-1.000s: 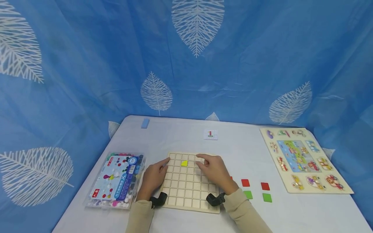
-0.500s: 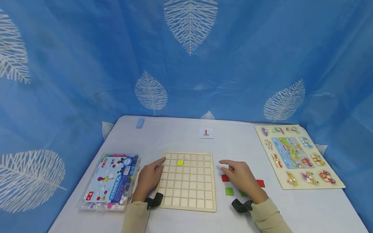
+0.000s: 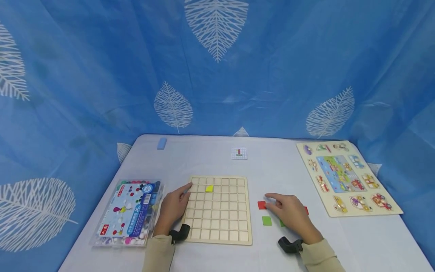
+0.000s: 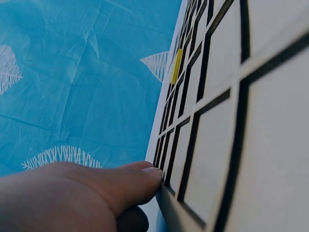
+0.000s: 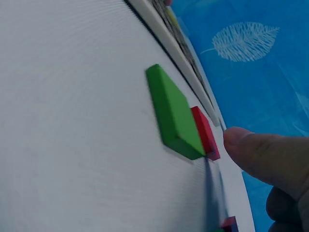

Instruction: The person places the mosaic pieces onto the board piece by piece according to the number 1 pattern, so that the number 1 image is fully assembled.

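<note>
Loose-fingered left hand touches a pale, gridded board — to its right, right hand, fingers parted, hovers by a square red tile.

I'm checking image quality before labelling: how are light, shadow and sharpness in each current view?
Head: even light, pale wooden grid board legible, faint sheen on the blue leaf-print curtain; left wrist: steep slant makes the board's nearest cells loom; right wrist: dimmer, soft, shadow streak on the white tablecloth by the red square tile.
</note>
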Demonstrator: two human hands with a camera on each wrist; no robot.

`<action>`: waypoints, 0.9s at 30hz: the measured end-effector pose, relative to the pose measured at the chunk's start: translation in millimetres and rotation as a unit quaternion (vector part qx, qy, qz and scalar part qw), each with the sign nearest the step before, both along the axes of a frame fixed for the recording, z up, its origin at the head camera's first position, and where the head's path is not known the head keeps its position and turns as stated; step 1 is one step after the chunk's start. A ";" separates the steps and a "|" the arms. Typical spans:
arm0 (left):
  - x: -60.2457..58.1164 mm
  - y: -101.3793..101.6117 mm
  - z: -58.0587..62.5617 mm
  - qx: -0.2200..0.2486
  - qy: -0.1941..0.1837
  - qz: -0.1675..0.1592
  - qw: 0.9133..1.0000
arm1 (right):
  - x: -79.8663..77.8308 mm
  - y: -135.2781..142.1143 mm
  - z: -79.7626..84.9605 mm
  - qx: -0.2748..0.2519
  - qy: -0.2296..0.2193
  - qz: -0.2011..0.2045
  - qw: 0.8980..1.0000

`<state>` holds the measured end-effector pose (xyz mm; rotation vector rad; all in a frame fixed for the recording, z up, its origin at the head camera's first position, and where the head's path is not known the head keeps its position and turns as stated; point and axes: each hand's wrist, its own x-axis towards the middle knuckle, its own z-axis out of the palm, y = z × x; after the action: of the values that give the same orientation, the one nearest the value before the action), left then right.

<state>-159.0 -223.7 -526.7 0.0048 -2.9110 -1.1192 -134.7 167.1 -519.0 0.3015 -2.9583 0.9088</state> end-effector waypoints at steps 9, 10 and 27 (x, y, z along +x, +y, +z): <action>-0.7 0.2 0.0 -0.001 0.002 0.000 1.000 | 2.8 -4.9 1.9 0.021 -0.019 -0.002 1.000; -0.5 0.1 -0.3 -0.001 0.003 -0.001 1.000 | 3.4 -4.6 2.4 0.021 -0.020 -0.001 1.000; -0.2 0.8 -1.2 -0.005 0.003 0.000 1.000 | 5.1 -3.1 3.1 0.030 -0.030 0.008 0.999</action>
<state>-159.2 -222.9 -527.9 0.0028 -2.9111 -1.1034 -129.6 164.0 -515.9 0.3063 -3.0461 0.8465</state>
